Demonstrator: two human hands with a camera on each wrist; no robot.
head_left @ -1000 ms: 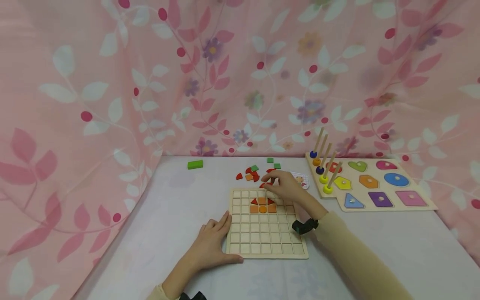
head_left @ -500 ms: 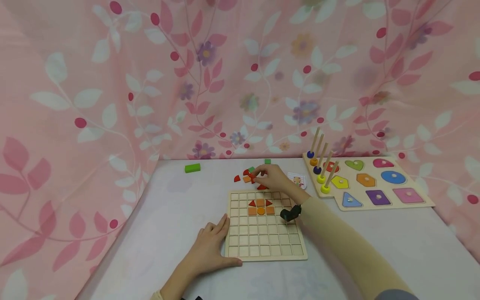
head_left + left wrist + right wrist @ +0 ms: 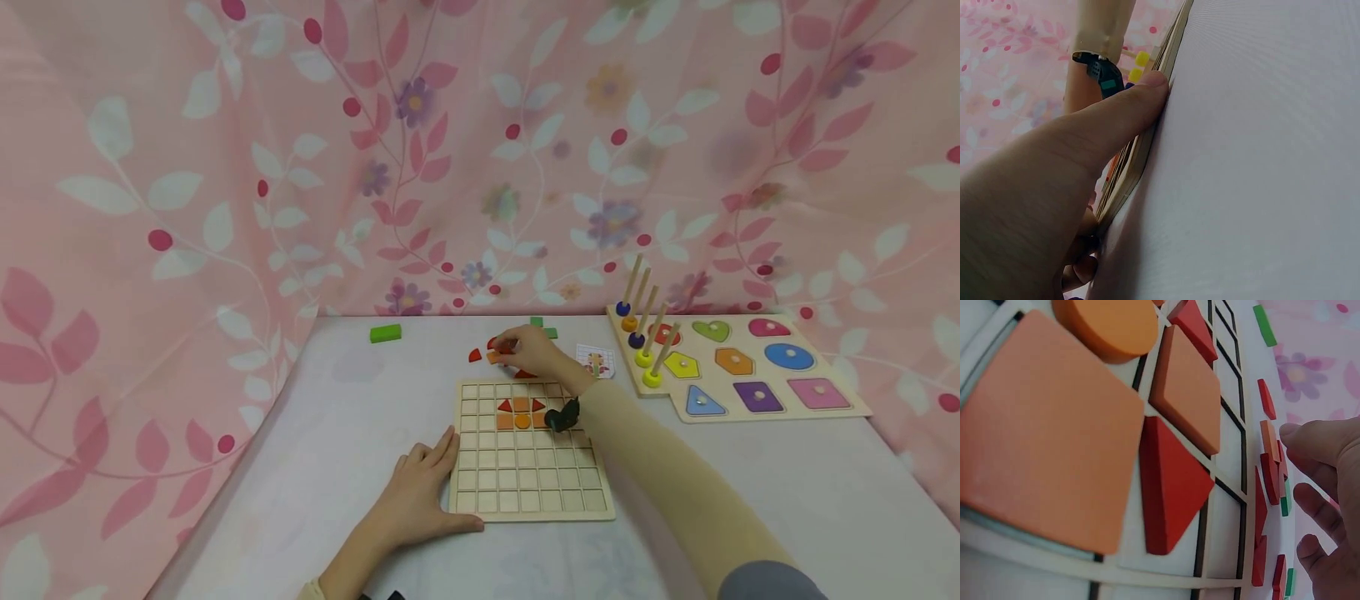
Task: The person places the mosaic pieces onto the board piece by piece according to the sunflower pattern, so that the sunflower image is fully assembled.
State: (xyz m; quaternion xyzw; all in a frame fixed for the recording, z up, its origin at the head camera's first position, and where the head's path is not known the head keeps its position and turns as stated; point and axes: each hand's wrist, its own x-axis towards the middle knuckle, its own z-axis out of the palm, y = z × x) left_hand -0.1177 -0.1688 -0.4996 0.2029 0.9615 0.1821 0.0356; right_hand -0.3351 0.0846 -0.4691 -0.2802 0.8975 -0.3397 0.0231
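The wooden grid board point(image 3: 510, 479) lies flat, with orange squares, an orange round piece point(image 3: 522, 422) and two red triangles in its upper cells. My left hand point(image 3: 420, 497) rests at its lower left corner, thumb point(image 3: 1129, 103) along the near edge, fingers at the left side. Beyond the far edge, my right hand point(image 3: 536, 352) is over loose pieces and hides some. In the right wrist view, its thumb and fingers point(image 3: 1316, 515) are apart beside a loose orange piece point(image 3: 1269, 439), with nothing seen between them.
A green block point(image 3: 386, 334) stands at the back left. Loose red pieces point(image 3: 475, 355) and green squares point(image 3: 537, 322) lie behind the board. A pattern card point(image 3: 596, 362) is to their right, then a wooden shape puzzle point(image 3: 765, 367) with pegs and coloured rings.
My right hand has moved left over the loose pieces, from the red ones behind the board towards the orange one. My left hand has stayed at the board's corner.
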